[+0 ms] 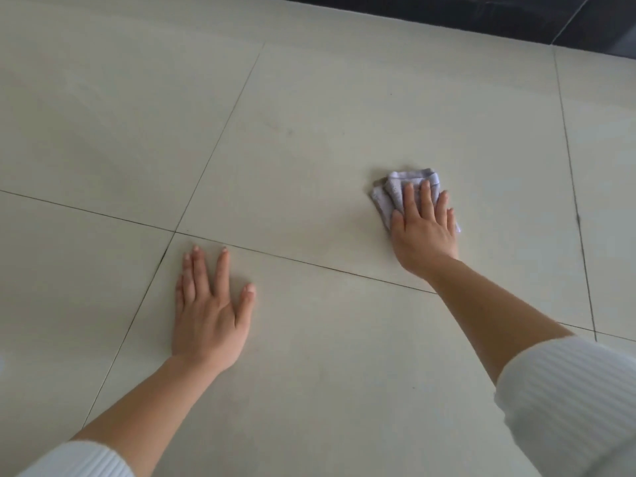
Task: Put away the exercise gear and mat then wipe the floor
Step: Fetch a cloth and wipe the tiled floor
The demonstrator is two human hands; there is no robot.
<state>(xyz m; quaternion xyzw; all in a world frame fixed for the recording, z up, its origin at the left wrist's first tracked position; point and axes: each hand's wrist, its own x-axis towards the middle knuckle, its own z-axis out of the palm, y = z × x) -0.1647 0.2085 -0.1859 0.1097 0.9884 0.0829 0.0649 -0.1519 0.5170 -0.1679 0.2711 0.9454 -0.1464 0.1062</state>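
Nearest me, at 7 o'clock, I see a white ribbed sleeve (79,459) pushed up the left forearm, and its twin, the right sleeve (568,401), at 4 o'clock. Ahead of the left forearm, the left grip (210,315) is released. It lies palm down on the floor (309,98), fingers straight and slightly spread, grasping nothing, its fingertips just short of a grout line (309,262) that crosses the pale tiles.

Farther out, toward 2 o'clock, the right grip (425,232) is also flat and unclenched. Its straight fingers press on a folded pale lilac cloth (395,191), not curled round it. The cloth rests on the tile beyond that grout line, its folds showing past the fingertips and beside the thumb, well apart from the left grip.

Farthest away, at 1 o'clock, a dark band (481,15) borders the tiles.
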